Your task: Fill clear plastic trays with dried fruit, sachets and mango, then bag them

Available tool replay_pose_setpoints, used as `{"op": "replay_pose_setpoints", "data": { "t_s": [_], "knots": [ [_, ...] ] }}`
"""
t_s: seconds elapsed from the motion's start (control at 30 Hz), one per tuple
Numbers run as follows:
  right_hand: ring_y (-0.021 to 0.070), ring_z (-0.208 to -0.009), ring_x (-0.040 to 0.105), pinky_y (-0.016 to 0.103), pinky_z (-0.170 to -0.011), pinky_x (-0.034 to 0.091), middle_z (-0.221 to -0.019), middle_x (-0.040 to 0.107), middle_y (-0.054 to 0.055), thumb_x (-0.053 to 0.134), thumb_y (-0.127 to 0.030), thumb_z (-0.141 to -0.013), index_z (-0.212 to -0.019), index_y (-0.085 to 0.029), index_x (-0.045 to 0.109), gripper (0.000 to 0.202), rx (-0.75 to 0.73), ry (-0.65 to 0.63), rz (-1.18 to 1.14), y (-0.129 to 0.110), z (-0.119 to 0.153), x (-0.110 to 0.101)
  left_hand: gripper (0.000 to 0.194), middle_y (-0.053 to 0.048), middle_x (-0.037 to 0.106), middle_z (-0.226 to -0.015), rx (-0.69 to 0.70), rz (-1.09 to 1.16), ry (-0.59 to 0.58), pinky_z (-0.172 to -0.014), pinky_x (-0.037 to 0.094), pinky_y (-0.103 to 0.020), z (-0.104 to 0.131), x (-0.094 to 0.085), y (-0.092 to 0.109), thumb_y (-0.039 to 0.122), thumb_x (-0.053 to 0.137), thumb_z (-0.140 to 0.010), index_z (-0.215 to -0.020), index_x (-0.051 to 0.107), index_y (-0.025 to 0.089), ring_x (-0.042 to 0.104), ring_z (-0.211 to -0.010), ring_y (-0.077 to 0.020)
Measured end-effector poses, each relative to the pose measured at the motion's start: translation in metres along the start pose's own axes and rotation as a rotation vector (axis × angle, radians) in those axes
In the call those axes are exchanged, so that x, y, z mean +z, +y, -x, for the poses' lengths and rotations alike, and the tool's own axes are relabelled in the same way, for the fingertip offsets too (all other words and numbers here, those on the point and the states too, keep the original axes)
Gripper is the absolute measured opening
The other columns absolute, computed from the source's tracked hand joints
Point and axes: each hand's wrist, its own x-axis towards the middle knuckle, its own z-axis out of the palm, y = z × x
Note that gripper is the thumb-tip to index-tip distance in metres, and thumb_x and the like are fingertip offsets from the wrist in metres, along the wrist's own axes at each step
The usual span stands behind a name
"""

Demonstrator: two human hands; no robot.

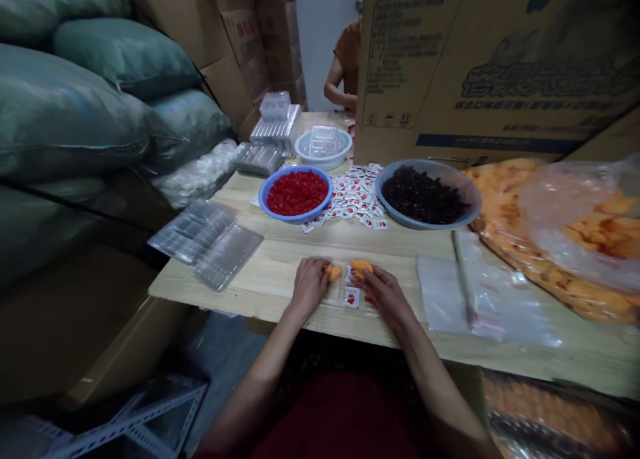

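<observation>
In front of me near the table's edge lies a clear plastic compartment tray, partly covered by my hands. My left hand is at its left side, fingers closed on a soft-looking orange piece. My right hand pinches a larger orange piece over the tray's upper right part. A small white packet with red print rests in the middle of the tray. Another packet is partly hidden under the right-hand piece. Something red shows beside my right fingers.
Beyond the tray stand a blue bowl of red pieces, a heap of packets and a bowl of dark pieces. Clear trays lie left; plastic bags and a big orange-filled bag lie right. A person sits behind a carton.
</observation>
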Motion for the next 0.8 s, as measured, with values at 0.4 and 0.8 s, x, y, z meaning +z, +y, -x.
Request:
{"op": "replay_pose_setpoints", "data": {
  "t_s": [0.4,0.8],
  "knots": [
    [0.0141,-0.061,0.058,0.026,-0.056,0.047,-0.074,0.068,0.000,0.084,-0.045,-0.067,-0.084,-0.020,0.067,0.035,-0.210,-0.217,0.431,-0.008,-0.016,0.024,0.024,-0.004,0.068,-0.095,0.062,0.422,-0.136,-0.073,0.046,-0.025,0.012,-0.040,0.025,0.038,0.058,-0.092,-0.103,0.068,0.019,0.059,-0.081,-0.0147],
    [0.0172,-0.069,0.058,0.030,-0.065,0.045,-0.075,0.065,0.002,0.069,-0.020,-0.080,-0.081,-0.018,0.066,0.003,-0.375,-0.243,0.831,0.030,-0.014,0.027,0.026,-0.005,0.067,-0.101,-0.202,0.507,0.130,-0.072,0.049,-0.026,0.061,-0.008,0.000,0.034,0.066,-0.085,-0.107,0.065,0.019,0.062,-0.081,-0.0147]
  ]
}}
